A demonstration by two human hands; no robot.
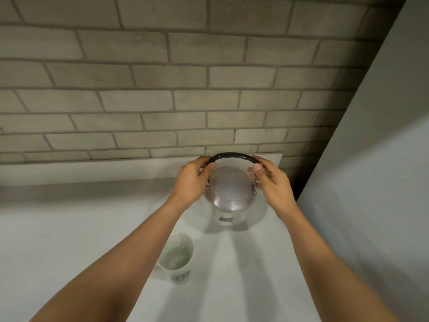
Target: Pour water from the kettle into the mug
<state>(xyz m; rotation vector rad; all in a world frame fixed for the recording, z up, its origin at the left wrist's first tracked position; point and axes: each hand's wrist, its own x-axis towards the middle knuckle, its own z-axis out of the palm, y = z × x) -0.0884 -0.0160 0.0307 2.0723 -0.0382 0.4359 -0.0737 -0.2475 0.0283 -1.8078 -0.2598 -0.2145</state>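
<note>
A metal kettle (228, 201) with a lid and a black arched handle (234, 156) stands upright on the white counter (69, 240) near the wall. My left hand (191, 180) pinches the left end of the handle. My right hand (271, 180) holds the right end, fingers curled around it. A white mug (177, 256) with a dark print stands nearer to me, left of the kettle and beside my left forearm. Water shows inside the mug.
A grey brick wall (162, 89) rises right behind the counter. A tall pale panel or cabinet side (376, 159) closes off the right. A thin white board (267, 159) leans against the wall behind the kettle.
</note>
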